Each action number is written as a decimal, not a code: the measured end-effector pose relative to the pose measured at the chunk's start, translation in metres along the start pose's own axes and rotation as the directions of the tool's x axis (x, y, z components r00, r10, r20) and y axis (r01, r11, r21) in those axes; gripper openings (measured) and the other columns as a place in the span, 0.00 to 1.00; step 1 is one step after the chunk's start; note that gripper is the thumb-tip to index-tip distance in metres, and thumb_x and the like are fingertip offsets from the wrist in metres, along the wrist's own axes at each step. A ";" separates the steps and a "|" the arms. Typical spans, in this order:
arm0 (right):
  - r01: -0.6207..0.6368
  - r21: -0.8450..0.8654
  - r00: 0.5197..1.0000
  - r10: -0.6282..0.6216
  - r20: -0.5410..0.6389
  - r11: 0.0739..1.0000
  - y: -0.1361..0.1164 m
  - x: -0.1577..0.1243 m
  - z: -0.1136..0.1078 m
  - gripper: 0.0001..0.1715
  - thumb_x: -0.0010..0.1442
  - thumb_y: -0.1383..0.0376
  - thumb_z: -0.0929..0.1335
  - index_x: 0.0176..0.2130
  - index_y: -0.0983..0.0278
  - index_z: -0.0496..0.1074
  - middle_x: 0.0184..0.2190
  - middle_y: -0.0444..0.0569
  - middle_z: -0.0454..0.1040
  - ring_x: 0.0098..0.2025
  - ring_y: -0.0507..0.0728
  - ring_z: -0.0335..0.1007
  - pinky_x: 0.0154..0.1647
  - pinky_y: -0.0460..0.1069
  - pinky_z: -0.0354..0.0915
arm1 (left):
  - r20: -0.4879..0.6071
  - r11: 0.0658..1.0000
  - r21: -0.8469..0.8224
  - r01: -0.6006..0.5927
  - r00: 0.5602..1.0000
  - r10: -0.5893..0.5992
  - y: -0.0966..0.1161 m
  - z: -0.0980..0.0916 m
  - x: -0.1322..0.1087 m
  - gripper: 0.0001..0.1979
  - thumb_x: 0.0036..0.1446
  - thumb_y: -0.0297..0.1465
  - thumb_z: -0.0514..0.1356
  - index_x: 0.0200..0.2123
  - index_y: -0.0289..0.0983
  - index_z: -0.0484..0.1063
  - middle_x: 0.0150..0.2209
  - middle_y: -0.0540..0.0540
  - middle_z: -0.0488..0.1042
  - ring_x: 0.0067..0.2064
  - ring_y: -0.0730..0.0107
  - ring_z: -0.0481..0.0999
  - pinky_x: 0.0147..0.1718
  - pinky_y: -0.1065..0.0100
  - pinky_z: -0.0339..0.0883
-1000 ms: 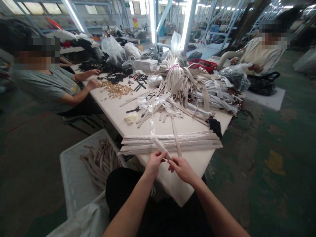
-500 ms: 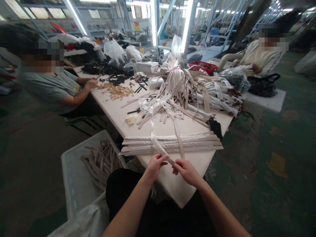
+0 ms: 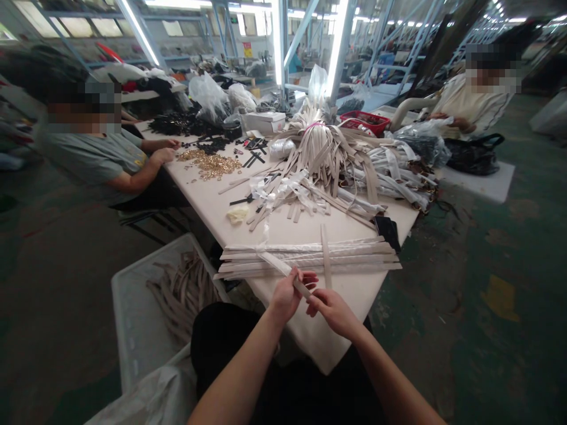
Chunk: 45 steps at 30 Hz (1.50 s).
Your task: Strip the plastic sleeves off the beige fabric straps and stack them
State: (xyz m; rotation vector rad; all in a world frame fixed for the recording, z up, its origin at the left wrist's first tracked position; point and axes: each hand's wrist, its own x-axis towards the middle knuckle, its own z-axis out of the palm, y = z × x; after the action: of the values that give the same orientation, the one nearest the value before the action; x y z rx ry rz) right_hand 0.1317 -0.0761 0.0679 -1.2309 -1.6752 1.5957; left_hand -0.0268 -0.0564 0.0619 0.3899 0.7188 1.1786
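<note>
Between my two hands runs a narrow beige strap (image 3: 276, 263), its far part pale and shiny, slanting up and left over the bundle. My left hand (image 3: 287, 294) is wrapped round the strap's near part, some fingers stretched out to the right. Just right of it, my right hand (image 3: 333, 308) pinches the near end of the strap. Beyond both hands lies a row of flat straps (image 3: 363, 260), side by side across the table. A single beige strap (image 3: 325, 251) lies crosswise on this row. Thin clear film (image 3: 266, 227) trails beyond the held strap's far end.
Crumpled clear film (image 3: 295, 192) and a tied bunch of straps (image 3: 316, 144) lie farther back. Gold metal pieces (image 3: 210, 165) are at the left, near a co-worker (image 3: 119, 159). A plastic bin (image 3: 119, 319) with straps stands left of my legs. Another person sits back right.
The held strap has come nearer to me, its far end now at the row of straps. My left hand has shifted right and closed further round it; my right hand has barely moved.
</note>
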 end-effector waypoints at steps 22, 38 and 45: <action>0.051 0.153 0.999 -0.053 0.008 0.987 0.001 0.008 -0.001 0.26 0.66 0.48 0.64 0.30 0.66 0.73 0.25 0.50 0.77 0.24 0.54 0.72 0.26 0.47 0.67 | 0.059 0.987 0.157 0.040 0.997 -0.050 -0.008 0.010 -0.003 0.21 0.61 0.47 0.58 0.27 0.35 0.65 0.43 0.38 0.78 0.20 0.77 0.69 0.19 0.70 0.64; -0.028 0.149 0.999 0.022 0.046 0.988 0.016 0.004 -0.018 0.25 0.64 0.47 0.65 0.34 0.67 0.73 0.22 0.47 0.75 0.19 0.50 0.66 0.21 0.45 0.61 | 0.050 0.999 -0.045 0.021 0.999 -0.019 -0.007 0.002 0.003 0.14 0.59 0.41 0.62 0.38 0.36 0.72 0.44 0.38 0.78 0.44 0.57 0.79 0.40 0.60 0.72; 0.035 0.092 0.999 -0.033 -0.021 0.995 0.009 0.017 -0.009 0.27 0.65 0.48 0.64 0.26 0.65 0.71 0.22 0.48 0.75 0.20 0.51 0.69 0.22 0.45 0.62 | -0.017 0.998 0.024 0.053 0.998 -0.052 -0.031 0.009 0.010 0.19 0.60 0.46 0.60 0.28 0.37 0.63 0.41 0.39 0.78 0.21 0.74 0.70 0.17 0.70 0.63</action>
State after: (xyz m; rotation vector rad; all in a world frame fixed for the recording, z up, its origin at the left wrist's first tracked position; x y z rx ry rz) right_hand 0.1337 -0.0578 0.0567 -1.1622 -1.5833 1.6167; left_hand 0.0030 -0.0575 0.0459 0.3800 0.7536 1.1253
